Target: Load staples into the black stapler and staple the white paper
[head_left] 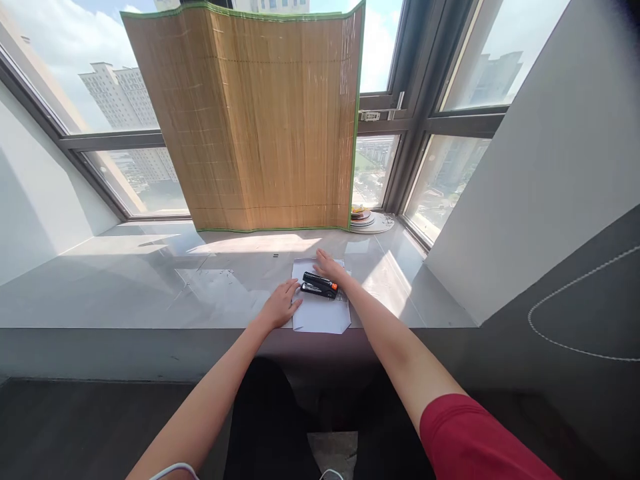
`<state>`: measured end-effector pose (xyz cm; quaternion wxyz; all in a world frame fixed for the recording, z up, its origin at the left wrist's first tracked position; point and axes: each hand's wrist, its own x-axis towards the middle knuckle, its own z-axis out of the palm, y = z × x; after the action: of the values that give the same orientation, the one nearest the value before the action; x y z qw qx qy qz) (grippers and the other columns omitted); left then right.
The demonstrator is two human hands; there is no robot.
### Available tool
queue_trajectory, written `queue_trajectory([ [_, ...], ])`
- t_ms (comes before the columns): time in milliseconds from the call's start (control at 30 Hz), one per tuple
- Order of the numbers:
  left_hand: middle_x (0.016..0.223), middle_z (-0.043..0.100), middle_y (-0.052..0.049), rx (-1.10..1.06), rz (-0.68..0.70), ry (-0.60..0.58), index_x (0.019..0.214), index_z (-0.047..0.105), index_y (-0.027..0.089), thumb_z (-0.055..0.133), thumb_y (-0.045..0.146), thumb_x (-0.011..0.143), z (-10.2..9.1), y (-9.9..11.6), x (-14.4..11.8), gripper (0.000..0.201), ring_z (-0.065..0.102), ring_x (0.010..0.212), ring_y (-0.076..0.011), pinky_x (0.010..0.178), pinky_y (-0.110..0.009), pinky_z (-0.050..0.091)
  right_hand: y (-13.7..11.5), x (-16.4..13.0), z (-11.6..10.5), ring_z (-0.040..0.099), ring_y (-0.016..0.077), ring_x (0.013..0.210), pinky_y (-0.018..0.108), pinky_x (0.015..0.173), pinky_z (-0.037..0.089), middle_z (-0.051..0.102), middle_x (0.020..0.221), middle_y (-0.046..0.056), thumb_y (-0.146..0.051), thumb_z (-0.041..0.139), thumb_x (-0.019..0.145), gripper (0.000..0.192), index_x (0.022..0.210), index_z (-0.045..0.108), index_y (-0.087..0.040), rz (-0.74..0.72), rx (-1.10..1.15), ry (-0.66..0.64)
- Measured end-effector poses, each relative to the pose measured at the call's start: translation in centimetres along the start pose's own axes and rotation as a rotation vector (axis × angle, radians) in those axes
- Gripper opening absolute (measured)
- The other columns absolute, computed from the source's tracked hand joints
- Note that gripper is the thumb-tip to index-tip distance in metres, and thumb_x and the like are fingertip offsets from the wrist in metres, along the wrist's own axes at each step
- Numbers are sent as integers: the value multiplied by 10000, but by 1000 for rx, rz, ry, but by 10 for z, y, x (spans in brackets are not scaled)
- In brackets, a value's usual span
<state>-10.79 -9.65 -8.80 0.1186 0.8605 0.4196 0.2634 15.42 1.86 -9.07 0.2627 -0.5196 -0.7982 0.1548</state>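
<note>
A black stapler with an orange spot at its right end lies across white paper on the window sill. My left hand rests at the paper's left edge, fingers apart, their tips close to the stapler's left end. Just beyond the stapler, my right hand lies on the upper right part of the paper with its fingers stretched out. Neither hand grips anything. Whether the paper is one sheet or several I cannot tell.
Behind the paper, a bamboo mat with green edging leans against the window. A stack of plate-like discs sits at its right foot. The sill ends just in front of the paper. A pale cord hangs at the right.
</note>
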Motion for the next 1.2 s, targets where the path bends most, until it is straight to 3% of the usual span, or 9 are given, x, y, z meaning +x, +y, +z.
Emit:
queue_trajectory([
  [100, 1552, 544, -161, 44, -50, -51, 1378, 610, 182, 572, 389, 986, 7, 4, 5, 445, 484, 1454, -339, 1246, -512, 332, -6, -12, -14, 495, 271, 1447, 419, 1190, 411, 538, 1559, 154, -464, 384, 1042, 604, 1543, 495, -144, 25, 225, 229],
  [200, 1564, 536, -147, 89, -64, -67, 1415, 579, 191, 530, 410, 1007, 4, 1, 4, 465, 474, 1465, -326, 1247, -504, 337, -13, -40, -27, 666, 246, 1066, 381, 950, 529, 737, 1125, 109, -548, 306, 1066, 568, 1282, 696, -196, 51, 436, 327],
  [300, 1550, 544, -132, 120, -56, -72, 1427, 551, 205, 504, 413, 1017, 4, 0, 4, 462, 481, 1452, -302, 1240, -487, 359, -21, -79, -35, 626, 201, 866, 341, 849, 505, 702, 972, 62, -586, 432, 1040, 493, 1058, 757, -215, -61, 454, 199],
  [467, 1480, 569, -171, 176, -141, -2, 1385, 551, 175, 442, 290, 1009, 25, 8, 13, 408, 474, 1452, -323, 1239, -514, 359, -32, -115, -31, 601, 201, 898, 325, 838, 480, 661, 1039, 49, -342, 742, 886, 319, 1183, 706, -233, -158, 270, 192],
  [800, 1484, 551, -192, 66, -212, 75, 1333, 560, 172, 517, 332, 992, 33, 16, 16, 379, 455, 1470, -333, 1243, -518, 361, -27, -117, -27, 621, 245, 1038, 371, 899, 493, 736, 1132, 77, -244, 670, 914, 291, 1201, 723, -231, -50, 251, 471],
  [867, 1501, 535, -194, 41, -227, 73, 1332, 555, 173, 518, 336, 995, 30, 17, 15, 376, 456, 1474, -330, 1241, -507, 367, -31, -120, -30, 623, 233, 997, 346, 857, 484, 737, 1051, 77, -325, 616, 971, 206, 1058, 770, -220, -24, 258, 594],
  [933, 1525, 508, -190, 13, -230, 82, 1347, 539, 180, 528, 336, 993, 28, 19, 14, 387, 469, 1468, -325, 1227, -495, 386, -33, -122, -33, 614, 208, 872, 319, 792, 457, 698, 856, 58, -376, 515, 1029, 353, 882, 791, -212, 26, 261, 676],
  [1067, 1517, 502, -180, -31, -231, 114, 1393, 484, 201, 576, 346, 973, 24, 22, 12, 454, 518, 1423, -330, 1172, -491, 437, -34, -122, -32, 512, 152, 620, 286, 644, 355, 528, 606, -2, -420, 440, 1041, 508, 707, 755, -201, 110, 326, 646],
  [1200, 1500, 507, -196, -37, -270, 107, 1426, 440, 198, 573, 381, 982, 22, 24, 11, 498, 555, 1367, -347, 1099, -488, 481, -33, -120, -29, 402, 129, 560, 287, 586, 259, 413, 536, -21, -441, 429, 1014, 554, 517, 512, -212, 140, 315, 633],
])
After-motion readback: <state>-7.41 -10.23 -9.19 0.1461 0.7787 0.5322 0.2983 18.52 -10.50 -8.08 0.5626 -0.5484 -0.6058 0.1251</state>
